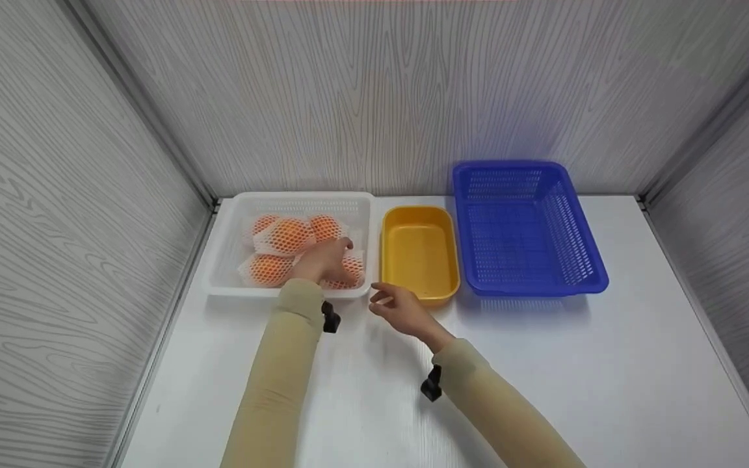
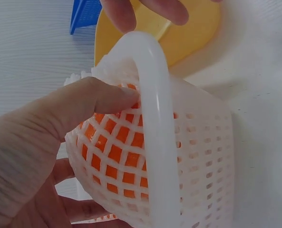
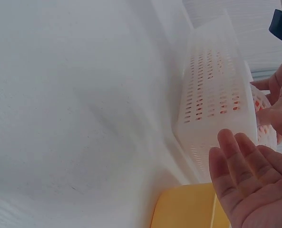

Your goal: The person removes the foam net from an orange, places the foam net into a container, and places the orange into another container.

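Inside the white basket (image 1: 244, 292), at its front right corner, my left hand (image 1: 324, 261) grips an orange (image 2: 114, 154) wrapped in a white foam net. In the left wrist view the thumb presses the near side of the net while the other fingers curl beneath; the basket's rim partly hides the fruit. Several more netted oranges (image 1: 287, 235) lie to the left and behind. My right hand (image 1: 407, 312) hovers just outside that basket corner, by the yellow tray's front end. Its fingers (image 3: 247, 164) are relaxed, palm showing, with nothing in them.
Right beside the white basket stands a shallow yellow tray (image 1: 421, 260). A larger blue basket (image 1: 530, 290) sits to the right of it, against the back wall (image 1: 413, 97). Wood-grain panels enclose the white table (image 1: 361, 403) at left, back and right.
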`<state>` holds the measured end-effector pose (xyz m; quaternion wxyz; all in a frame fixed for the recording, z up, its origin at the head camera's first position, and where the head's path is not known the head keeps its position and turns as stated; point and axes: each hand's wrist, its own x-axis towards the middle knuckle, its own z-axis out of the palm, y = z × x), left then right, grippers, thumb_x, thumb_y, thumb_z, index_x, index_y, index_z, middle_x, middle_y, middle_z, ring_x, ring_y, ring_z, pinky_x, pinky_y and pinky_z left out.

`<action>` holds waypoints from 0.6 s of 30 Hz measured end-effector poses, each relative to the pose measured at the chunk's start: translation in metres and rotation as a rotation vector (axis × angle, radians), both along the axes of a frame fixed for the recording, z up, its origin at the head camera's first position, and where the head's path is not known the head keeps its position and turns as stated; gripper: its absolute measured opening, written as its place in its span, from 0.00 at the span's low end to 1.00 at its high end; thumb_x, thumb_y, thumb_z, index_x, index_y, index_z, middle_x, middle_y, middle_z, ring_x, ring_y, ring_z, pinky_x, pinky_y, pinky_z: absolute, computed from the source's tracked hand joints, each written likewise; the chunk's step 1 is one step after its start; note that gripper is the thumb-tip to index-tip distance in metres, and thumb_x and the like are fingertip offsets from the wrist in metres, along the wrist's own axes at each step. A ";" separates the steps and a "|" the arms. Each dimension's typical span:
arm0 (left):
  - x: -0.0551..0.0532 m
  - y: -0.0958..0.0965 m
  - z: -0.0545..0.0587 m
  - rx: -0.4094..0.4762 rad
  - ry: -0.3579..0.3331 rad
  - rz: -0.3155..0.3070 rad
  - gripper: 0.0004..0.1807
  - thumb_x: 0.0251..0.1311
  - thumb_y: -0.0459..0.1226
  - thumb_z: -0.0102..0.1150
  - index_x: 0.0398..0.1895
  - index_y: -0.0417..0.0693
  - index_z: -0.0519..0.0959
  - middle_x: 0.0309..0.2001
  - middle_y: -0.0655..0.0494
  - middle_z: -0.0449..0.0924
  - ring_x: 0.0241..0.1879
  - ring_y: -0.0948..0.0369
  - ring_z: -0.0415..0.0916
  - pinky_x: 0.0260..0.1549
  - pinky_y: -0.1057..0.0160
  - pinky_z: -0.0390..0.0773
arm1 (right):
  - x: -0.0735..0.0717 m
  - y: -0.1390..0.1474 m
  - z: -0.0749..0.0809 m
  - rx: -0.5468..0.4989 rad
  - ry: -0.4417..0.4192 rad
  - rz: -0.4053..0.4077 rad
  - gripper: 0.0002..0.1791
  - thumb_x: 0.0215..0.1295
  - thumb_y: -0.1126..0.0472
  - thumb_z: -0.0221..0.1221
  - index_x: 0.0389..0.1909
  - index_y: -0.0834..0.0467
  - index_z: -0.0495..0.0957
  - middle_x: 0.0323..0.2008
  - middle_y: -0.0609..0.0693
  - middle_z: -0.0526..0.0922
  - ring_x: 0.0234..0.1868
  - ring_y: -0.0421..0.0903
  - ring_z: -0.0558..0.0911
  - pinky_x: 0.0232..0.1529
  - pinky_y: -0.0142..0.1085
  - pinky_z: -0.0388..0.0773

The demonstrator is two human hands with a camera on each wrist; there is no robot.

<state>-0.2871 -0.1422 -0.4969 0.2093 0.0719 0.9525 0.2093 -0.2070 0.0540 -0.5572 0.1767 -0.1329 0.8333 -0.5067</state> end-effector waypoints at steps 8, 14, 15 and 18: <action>-0.001 -0.008 -0.004 0.038 0.010 -0.024 0.39 0.47 0.45 0.75 0.63 0.48 0.69 0.57 0.49 0.72 0.51 0.52 0.72 0.53 0.49 0.73 | 0.001 0.000 0.001 -0.017 -0.011 0.014 0.27 0.69 0.60 0.60 0.67 0.61 0.69 0.50 0.52 0.81 0.46 0.48 0.81 0.48 0.41 0.79; 0.000 -0.013 -0.005 0.056 0.011 0.006 0.40 0.44 0.46 0.77 0.62 0.54 0.67 0.56 0.50 0.75 0.49 0.52 0.72 0.51 0.49 0.74 | 0.001 0.000 0.000 -0.071 -0.036 0.028 0.30 0.68 0.61 0.60 0.69 0.62 0.66 0.59 0.58 0.77 0.50 0.50 0.81 0.51 0.43 0.78; 0.000 -0.014 -0.005 0.059 0.012 0.008 0.41 0.44 0.47 0.77 0.63 0.55 0.67 0.56 0.51 0.75 0.49 0.52 0.72 0.51 0.48 0.74 | 0.001 0.000 0.000 -0.092 -0.052 0.029 0.30 0.68 0.61 0.60 0.69 0.62 0.66 0.61 0.59 0.75 0.52 0.51 0.80 0.53 0.43 0.78; 0.001 -0.017 -0.003 0.072 0.027 -0.005 0.43 0.45 0.47 0.77 0.66 0.56 0.66 0.58 0.51 0.73 0.53 0.52 0.71 0.53 0.47 0.72 | 0.002 0.001 0.001 -0.157 -0.119 0.029 0.33 0.68 0.61 0.60 0.71 0.62 0.63 0.65 0.60 0.72 0.58 0.51 0.78 0.57 0.45 0.75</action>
